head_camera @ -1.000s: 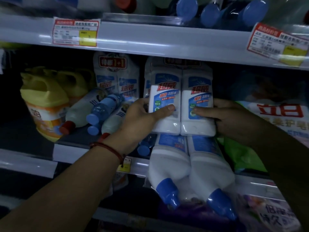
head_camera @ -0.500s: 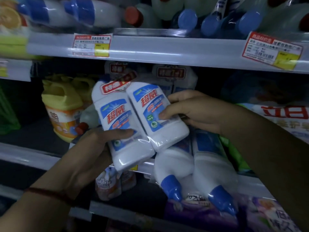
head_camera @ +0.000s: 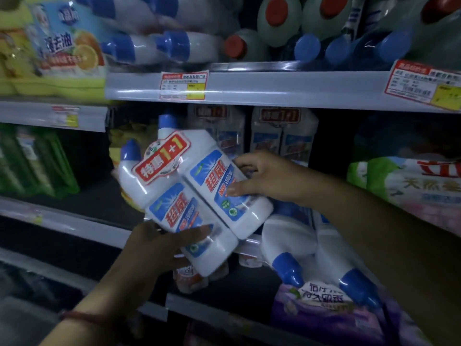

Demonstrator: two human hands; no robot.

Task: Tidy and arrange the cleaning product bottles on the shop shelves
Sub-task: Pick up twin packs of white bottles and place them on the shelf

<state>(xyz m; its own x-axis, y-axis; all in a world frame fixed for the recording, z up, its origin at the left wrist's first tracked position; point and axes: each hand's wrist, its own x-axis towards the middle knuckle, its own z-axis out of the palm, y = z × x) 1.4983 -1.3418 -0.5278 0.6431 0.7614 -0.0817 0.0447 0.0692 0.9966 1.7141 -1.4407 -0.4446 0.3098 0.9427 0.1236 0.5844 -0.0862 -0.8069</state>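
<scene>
- Holding the twin pack (head_camera: pixel 189 196) of white cleaner bottles in front of the middle shelf, the person has it tilted: blue caps point to 11 o'clock, bases to 5 o'clock.
- 2 bottles are wrapped side by side, with a red "1+1" sticker (head_camera: pixel 162 161) across their shoulders.
- Left hand (head_camera: pixel 159 248) sits at 7 o'clock of the pack and grips the base of the lower bottle. Its thumb (head_camera: pixel 197 232) lies across the front label, and the other fingers are hidden behind, so their spread cannot be told.
- A red cord bracelet (head_camera: pixel 82 317) shows on that wrist.
- Right hand (head_camera: pixel 264 178) holds the pack from 3 o'clock: thumb pressed on the blue label of the upper bottle, fingers curled round its side edge, clamped on the pack.
- Whether the pack's lowest corner touches the shelf lip cannot be told.
- At 1 o'clock behind the held pack, standing twin packs (head_camera: pixel 284 136) are upright at the back of the shelf.
- At 4 o'clock a second twin pack (head_camera: pixel 311 245) lies with its necks over the shelf lip, blue caps pointing to 5 o'clock.
- Just below those caps is a purple pack (head_camera: pixel 324 310).
- At 12 o'clock the upper shelf edge (head_camera: pixel 274 88) carries a red and yellow price tag (head_camera: pixel 184 85), and above it red-capped bottles (head_camera: pixel 277 18) face the camera.
</scene>
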